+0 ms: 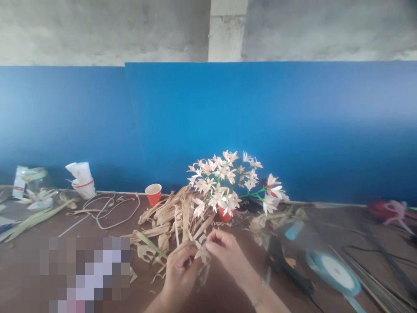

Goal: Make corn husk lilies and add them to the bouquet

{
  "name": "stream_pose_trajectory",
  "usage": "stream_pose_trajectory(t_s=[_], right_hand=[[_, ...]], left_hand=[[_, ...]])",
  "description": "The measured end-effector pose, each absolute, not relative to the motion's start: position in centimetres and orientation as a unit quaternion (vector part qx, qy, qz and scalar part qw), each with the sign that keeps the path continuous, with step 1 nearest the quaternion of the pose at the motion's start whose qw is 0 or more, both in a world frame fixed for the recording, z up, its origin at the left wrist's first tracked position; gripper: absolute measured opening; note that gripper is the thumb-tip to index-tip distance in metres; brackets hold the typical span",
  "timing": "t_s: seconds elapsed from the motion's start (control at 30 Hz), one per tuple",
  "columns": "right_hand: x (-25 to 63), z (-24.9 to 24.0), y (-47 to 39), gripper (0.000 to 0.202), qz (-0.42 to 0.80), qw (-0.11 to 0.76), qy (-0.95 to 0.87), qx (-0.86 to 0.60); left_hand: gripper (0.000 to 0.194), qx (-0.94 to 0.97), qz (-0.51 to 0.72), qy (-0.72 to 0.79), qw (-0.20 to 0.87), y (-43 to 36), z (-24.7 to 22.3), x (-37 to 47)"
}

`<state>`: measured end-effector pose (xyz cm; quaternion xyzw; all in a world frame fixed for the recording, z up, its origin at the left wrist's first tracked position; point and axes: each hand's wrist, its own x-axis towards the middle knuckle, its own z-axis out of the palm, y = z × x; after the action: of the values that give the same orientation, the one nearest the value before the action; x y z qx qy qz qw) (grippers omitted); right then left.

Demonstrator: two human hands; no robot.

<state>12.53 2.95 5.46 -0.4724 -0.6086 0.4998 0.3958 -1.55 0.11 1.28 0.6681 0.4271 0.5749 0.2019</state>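
Note:
A pale, star-shaped husk flower (202, 253) is held between my two hands, low in the middle of the head view. My left hand (180, 267) pinches it from the left, fingers curled. From the right, the thumb and fingertips of my right hand (224, 250) are closed at a petal's edge. Just beyond stands a bunch of similar white flowers (224, 174) on green stems, in a red paper cup (225, 214). Dried corn husks (182, 213) lie heaped behind my left hand. The flower's underside is hidden by my fingers.
At right lie a black glue gun (288, 271) and a roll of light-blue ribbon (337, 274). Another red paper cup (153, 194), a white cable (112, 213) and stacked white cups (84, 182) are at left. A blue panel (208, 113) rises behind the table.

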Motion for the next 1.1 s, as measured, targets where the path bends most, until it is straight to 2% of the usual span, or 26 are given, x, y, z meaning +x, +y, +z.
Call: stream_pose_trajectory(t_s=[0.3, 0.43, 0.53, 0.83, 0.97, 1.1], right_hand=[[12.7, 4.5, 3.5, 0.021, 0.527, 0.384, -0.607, -0.454], [12.6, 4.3, 3.3, 0.013, 0.550, 0.356, -0.615, -0.439], [12.3, 4.3, 3.0, 0.010, 0.543, 0.374, -0.618, -0.429], [12.0, 4.9, 2.7, 0.012, 0.583, 0.352, -0.591, -0.432], [11.4, 4.6, 2.3, 0.010, 0.595, 0.377, -0.553, -0.445], [11.2, 4.1, 2.4, 0.011, 0.614, 0.377, -0.527, -0.451]], left_hand=[[0.014, 0.661, 0.582, 0.441, 0.172, 0.3, 0.8, -1.7], [0.016, 0.647, 0.602, 0.440, 0.162, 0.3, 1.3, -1.6], [0.016, 0.645, 0.609, 0.433, 0.159, 0.3, 1.4, -1.5], [0.017, 0.643, 0.619, 0.437, 0.114, 0.9, 0.9, -1.7], [0.016, 0.651, 0.624, 0.425, 0.074, 1.0, 0.9, -1.8], [0.016, 0.649, 0.632, 0.415, 0.082, 0.9, 0.9, -1.9]])
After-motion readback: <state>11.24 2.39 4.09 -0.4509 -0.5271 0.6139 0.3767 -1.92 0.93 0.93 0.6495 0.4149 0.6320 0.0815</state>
